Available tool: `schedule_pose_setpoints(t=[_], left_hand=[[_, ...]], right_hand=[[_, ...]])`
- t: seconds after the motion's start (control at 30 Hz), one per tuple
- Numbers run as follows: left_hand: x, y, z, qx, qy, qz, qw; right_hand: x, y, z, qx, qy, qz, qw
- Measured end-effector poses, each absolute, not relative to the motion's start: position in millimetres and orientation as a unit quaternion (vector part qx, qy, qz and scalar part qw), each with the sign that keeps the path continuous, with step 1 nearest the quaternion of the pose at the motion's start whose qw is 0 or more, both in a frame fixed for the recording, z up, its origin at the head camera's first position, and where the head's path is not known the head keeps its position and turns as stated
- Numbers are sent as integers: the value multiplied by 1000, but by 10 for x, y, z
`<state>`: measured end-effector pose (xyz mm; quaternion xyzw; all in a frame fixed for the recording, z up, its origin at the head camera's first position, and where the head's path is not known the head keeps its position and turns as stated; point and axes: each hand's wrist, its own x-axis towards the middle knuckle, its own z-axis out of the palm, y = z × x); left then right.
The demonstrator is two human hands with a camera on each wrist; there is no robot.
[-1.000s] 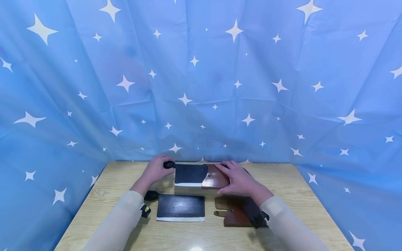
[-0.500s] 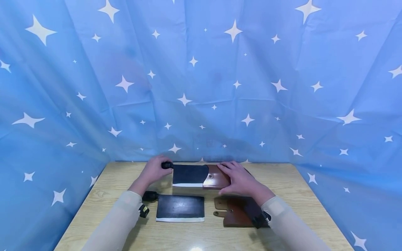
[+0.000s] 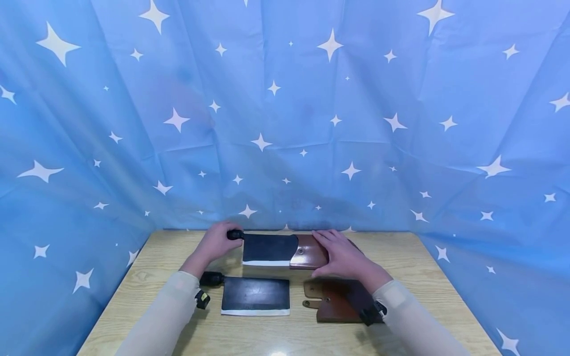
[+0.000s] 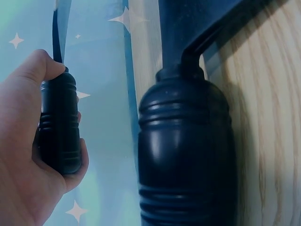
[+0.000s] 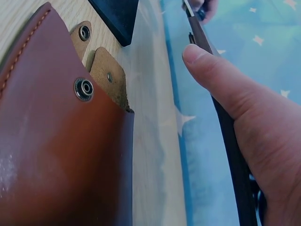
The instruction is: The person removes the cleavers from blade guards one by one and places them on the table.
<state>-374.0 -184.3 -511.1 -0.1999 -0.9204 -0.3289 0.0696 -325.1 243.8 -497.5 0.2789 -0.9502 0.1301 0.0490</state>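
Note:
At the back of the table, my left hand (image 3: 215, 243) grips the black handle (image 4: 60, 122) of a cleaver (image 3: 269, 248). The blade's dark face and pale edge show; its right end is inside a brown leather sheath (image 3: 307, 252). My right hand (image 3: 340, 254) holds that sheath from its right end, the thumb (image 5: 207, 66) along one face in the right wrist view. Closer to me lies a second cleaver (image 3: 256, 295), bare, its black handle (image 4: 188, 155) large in the left wrist view. Right of it is another leather sheath (image 3: 334, 306), partly behind my right wrist.
The wooden table (image 3: 249, 336) ends at the back against a blue curtain (image 3: 285, 123) with white stars. The near sheath has a loose strap (image 3: 311, 303) with a snap, pointing left.
More of the far blade shows now. My left hand and the cleaver have moved slightly left, while my right hand and its sheath have shifted slightly right. The near cleaver and sheath stay put.

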Motion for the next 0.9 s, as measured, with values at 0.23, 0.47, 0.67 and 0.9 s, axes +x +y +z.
schedule_pose_setpoints(t=[0.23,0.47,0.67,0.9], left_hand=[[-3730,-1859,-5111,-198,-920,-331,64],[-3738,-1861,-5090,-192,-921,-333,57],[-3737,-1884,-5085,-186,-920,-342,51],[-3748,-1908,-5078,-187,-919,-343,53]], right_hand=[[-3235,2478,-4966,277,-951,131,51],[-3241,2513,-4989,279,-949,134,58],[-3234,2539,-4996,272,-949,144,65],[-3225,2562,-4990,258,-953,148,60]])
